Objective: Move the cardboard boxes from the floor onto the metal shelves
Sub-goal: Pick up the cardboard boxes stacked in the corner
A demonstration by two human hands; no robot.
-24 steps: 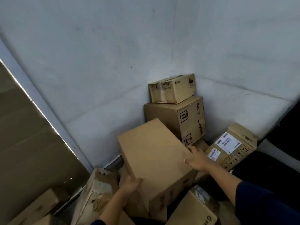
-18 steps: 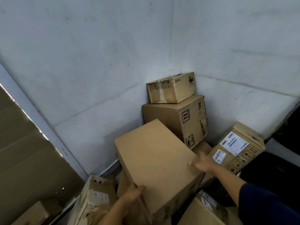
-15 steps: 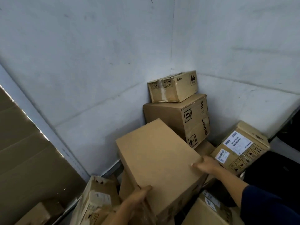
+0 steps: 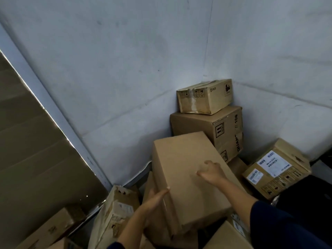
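The plain cardboard box [image 4: 186, 178] lies tilted on top of other boxes in the pile, in front of the big printed box [image 4: 215, 130] in the wall corner. The left hand [image 4: 154, 200] presses flat against its left side, fingers straight. The right hand [image 4: 212, 172] is over its top with fingers spread and loosely bent; I cannot tell if it touches the box. A small taped box [image 4: 204, 97] sits on top of the big printed box. To the right of the big printed box leans a box with white labels [image 4: 276, 169]. To the lower left of it stands a torn box [image 4: 115, 212].
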